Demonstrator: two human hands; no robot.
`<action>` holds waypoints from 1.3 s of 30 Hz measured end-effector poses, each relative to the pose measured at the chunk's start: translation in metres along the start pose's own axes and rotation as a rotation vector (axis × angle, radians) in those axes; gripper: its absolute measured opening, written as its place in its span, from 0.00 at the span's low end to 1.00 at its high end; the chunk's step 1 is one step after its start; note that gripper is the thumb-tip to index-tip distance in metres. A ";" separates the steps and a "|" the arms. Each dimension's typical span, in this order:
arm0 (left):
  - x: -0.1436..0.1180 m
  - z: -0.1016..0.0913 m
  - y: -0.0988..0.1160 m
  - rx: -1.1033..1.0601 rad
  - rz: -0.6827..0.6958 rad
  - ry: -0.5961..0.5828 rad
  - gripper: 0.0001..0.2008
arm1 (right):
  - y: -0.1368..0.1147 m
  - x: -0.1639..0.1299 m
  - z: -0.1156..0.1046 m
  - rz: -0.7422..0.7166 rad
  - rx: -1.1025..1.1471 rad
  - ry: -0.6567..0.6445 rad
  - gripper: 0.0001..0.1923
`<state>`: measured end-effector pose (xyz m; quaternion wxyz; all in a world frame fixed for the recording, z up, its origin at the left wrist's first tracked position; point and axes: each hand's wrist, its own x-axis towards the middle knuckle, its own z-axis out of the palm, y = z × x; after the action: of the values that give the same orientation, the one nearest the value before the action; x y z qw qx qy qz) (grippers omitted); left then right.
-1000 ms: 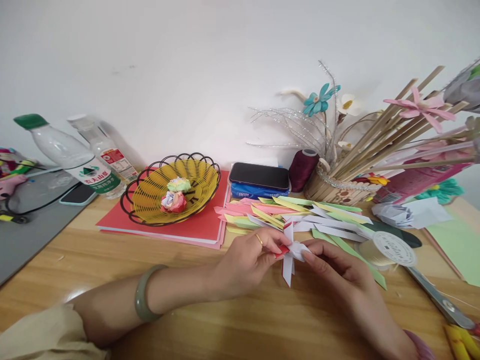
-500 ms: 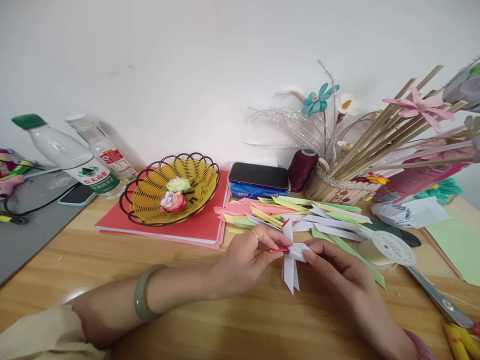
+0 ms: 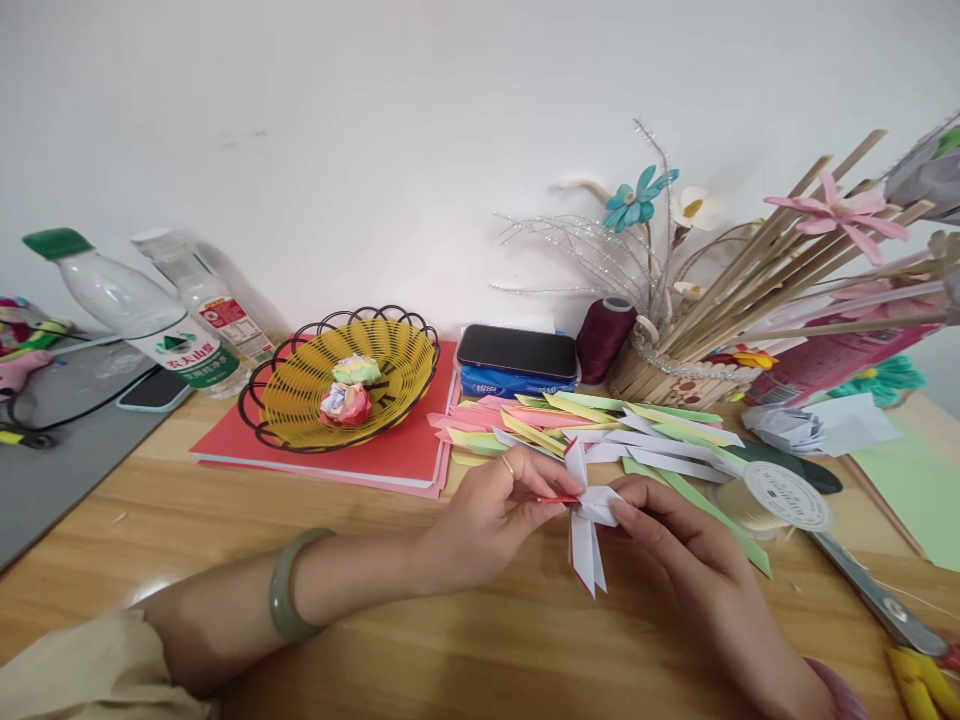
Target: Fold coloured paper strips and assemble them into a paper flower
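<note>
Both hands pinch a folded white and red paper piece (image 3: pixel 586 520) just above the wooden table (image 3: pixel 225 520). My left hand (image 3: pixel 491 515), with a ring and a green bangle on the wrist, grips its left side. My right hand (image 3: pixel 675 545) grips its right side with thumb and forefinger. Pointed white strips hang down from the knot between the fingers. Behind the hands lies a heap of folded coloured paper strips (image 3: pixel 600 425).
A yellow wire basket (image 3: pixel 345 385) holding two paper roses stands on red folders (image 3: pixel 405 450). Two water bottles (image 3: pixel 150 315) and a phone (image 3: pixel 154 392) are at the left. A dark phone (image 3: pixel 517 352), maroon thread spool (image 3: pixel 604 338), stick holder (image 3: pixel 675 375), ribbon roll (image 3: pixel 784 497) and ruler (image 3: pixel 877 595) are on the right.
The white strips hanging from the paper piece have slid further down between my fingers. My hands have stayed in place, with small finger shifts.
</note>
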<state>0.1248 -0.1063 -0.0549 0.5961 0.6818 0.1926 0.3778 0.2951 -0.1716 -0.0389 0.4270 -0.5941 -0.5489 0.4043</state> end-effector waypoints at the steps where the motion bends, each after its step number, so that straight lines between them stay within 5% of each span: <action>1: 0.000 0.000 0.000 0.004 0.009 -0.001 0.03 | 0.000 0.000 0.000 -0.003 0.005 0.001 0.14; 13: 0.000 0.000 0.000 -0.084 -0.036 -0.003 0.04 | 0.001 -0.001 0.002 0.040 0.098 -0.021 0.13; 24: 0.006 0.002 0.002 -0.170 -0.289 0.012 0.12 | 0.002 0.000 0.011 0.076 0.144 -0.084 0.13; 31: 0.006 0.005 0.003 -0.301 -0.359 -0.037 0.15 | 0.007 -0.001 0.012 0.089 0.056 -0.136 0.14; 39: 0.009 0.005 0.000 -0.366 -0.461 0.041 0.14 | 0.009 -0.001 0.008 0.011 -0.161 -0.104 0.16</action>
<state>0.1338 -0.1031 -0.0524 0.7753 0.4935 0.2829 0.2745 0.2905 -0.1729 -0.0503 0.3468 -0.6075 -0.5979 0.3915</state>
